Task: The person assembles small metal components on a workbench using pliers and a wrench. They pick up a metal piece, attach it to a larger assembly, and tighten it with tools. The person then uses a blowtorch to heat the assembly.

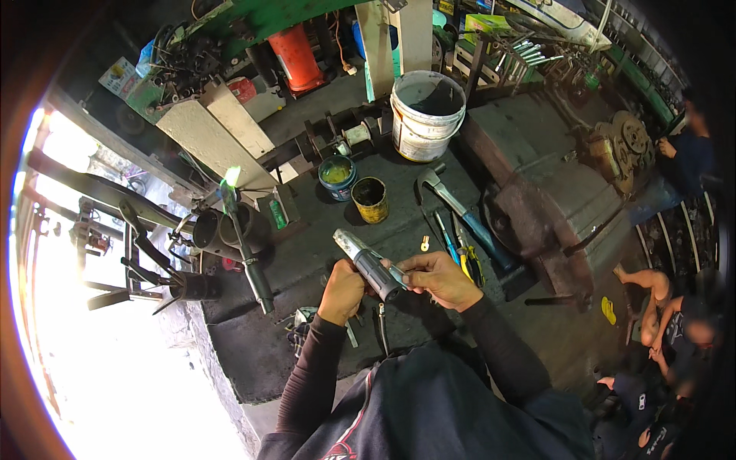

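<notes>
Over the near part of the dark workbench point(268, 341), I hold a grey and silver cylindrical tool point(374, 273), tilted with its silver nose pointing away and left. My left hand point(343, 293) is closed around its left side, the fingertips partly hidden behind it. On the other side, my right hand point(442, 280) pinches a slim metal piece point(395, 271) against the tool's body; whether it is joined to the tool I cannot tell. Below the tool, a dark hose with a metal fitting point(382, 313) lies on the bench. Beyond my right hand lies a small brass-coloured fitting point(425, 244).
Yellow-and-black pliers point(475, 264) and a long blue-handled tool point(479, 226) lie at right. A yellow can point(371, 201), a blue tub point(337, 178) and a white bucket point(428, 115) stand farther back. A large metal housing point(544, 176) bounds the right side; people sit beyond it.
</notes>
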{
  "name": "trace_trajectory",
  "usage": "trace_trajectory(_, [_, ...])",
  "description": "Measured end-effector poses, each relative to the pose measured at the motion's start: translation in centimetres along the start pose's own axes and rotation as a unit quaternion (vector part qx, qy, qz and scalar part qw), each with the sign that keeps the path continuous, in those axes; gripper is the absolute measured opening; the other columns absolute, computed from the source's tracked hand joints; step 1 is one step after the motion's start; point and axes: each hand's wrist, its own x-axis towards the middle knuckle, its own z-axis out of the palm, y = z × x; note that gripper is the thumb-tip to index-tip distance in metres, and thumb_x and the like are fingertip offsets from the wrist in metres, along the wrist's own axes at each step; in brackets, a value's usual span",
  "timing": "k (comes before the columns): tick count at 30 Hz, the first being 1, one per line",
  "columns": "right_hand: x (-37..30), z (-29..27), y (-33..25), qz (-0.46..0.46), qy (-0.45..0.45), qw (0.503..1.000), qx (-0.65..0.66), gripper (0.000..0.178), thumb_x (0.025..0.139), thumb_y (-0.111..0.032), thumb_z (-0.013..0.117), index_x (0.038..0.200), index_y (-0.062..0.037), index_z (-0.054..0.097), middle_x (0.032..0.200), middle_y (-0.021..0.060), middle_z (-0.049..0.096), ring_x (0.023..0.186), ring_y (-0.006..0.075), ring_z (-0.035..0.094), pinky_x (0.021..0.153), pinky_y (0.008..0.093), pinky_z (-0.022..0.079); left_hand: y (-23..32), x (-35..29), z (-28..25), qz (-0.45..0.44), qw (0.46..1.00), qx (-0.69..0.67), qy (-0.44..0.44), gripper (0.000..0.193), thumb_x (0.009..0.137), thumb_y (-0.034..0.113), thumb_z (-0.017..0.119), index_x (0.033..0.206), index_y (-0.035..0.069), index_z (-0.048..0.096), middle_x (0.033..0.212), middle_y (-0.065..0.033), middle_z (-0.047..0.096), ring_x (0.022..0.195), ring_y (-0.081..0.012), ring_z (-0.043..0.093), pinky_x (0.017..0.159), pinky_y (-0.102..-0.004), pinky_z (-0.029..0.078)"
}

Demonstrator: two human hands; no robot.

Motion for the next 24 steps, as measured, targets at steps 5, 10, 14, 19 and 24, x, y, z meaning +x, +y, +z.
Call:
trace_trajectory(5, [0.3, 2.6, 2.6, -0.039, 0.079, 0.962, 0.259, 0.02, 0.1, -0.017, 0.069, 0.099, 0.0038, 0.069, 0.084, 0.0044, 0.068, 0.067, 0.0109, 0.062, 0.06, 0.025, 0.051, 0.3, -1.7, 0.4, 0.08, 0.994, -0.024, 0.076, 0.015, 0.097, 0.013, 0.074, 0.095, 0.0, 0.069, 0.075, 0.0021, 0.063, 0.063, -0.0054, 0.056, 0.055, -0.0241, 0.044])
trace_trajectory(10, [0.3, 6.0, 1.6, 0.074, 0.113, 0.909, 0.394, 0.032, 0.108, -0.034, 0.055, 0.101, -0.0037, 0.065, 0.085, 0.0068, 0.073, 0.077, 0.0152, 0.073, 0.07, 0.0276, 0.06, 1.8, -3.6, 2.9, 0.261, 0.91, 0.299, 0.121, 0.023, 0.089, 0.013, 0.077, 0.106, -0.001, 0.074, 0.079, -0.0059, 0.072, 0.067, -0.0163, 0.066, 0.068, -0.0351, 0.054])
trace_trajectory(14, [0.7, 5.4, 2.6, 0.042, 0.074, 0.891, 0.446, 0.03, 0.108, -0.029, 0.054, 0.102, -0.0015, 0.066, 0.089, 0.0097, 0.074, 0.073, 0.0165, 0.071, 0.07, 0.0291, 0.059, 2.8, -4.9, 3.9, 0.335, 0.787, 0.499, 0.136, 0.015, 0.085, 0.012, 0.078, 0.095, 0.0, 0.077, 0.091, -0.0123, 0.077, 0.08, -0.0211, 0.074, 0.072, -0.0349, 0.056])
trace_trajectory(19, [1.2, 3.2, 5.4, 0.029, 0.108, 0.955, 0.276, 0.029, 0.106, -0.021, 0.055, 0.103, 0.005, 0.067, 0.087, 0.0121, 0.072, 0.075, 0.019, 0.071, 0.071, 0.033, 0.061, 1.8, -3.2, 1.7, 0.232, 0.906, 0.318, 0.155, 0.019, 0.093, 0.016, 0.073, 0.091, -0.002, 0.075, 0.077, -0.0097, 0.072, 0.067, -0.0176, 0.067, 0.061, -0.0344, 0.051])
trace_trajectory(24, [-0.6, 0.9, 6.3, 0.002, 0.133, 0.983, 0.129, 0.019, 0.101, -0.011, 0.058, 0.104, 0.0024, 0.071, 0.086, 0.0063, 0.069, 0.068, 0.0121, 0.063, 0.061, 0.0259, 0.053, -2.2, 0.0, -4.4, -0.032, 0.978, 0.195, 0.07, 0.02, 0.098, 0.016, 0.066, 0.084, 0.003, 0.069, 0.062, 0.0012, 0.057, 0.047, -0.0071, 0.048, 0.044, -0.0257, 0.035])
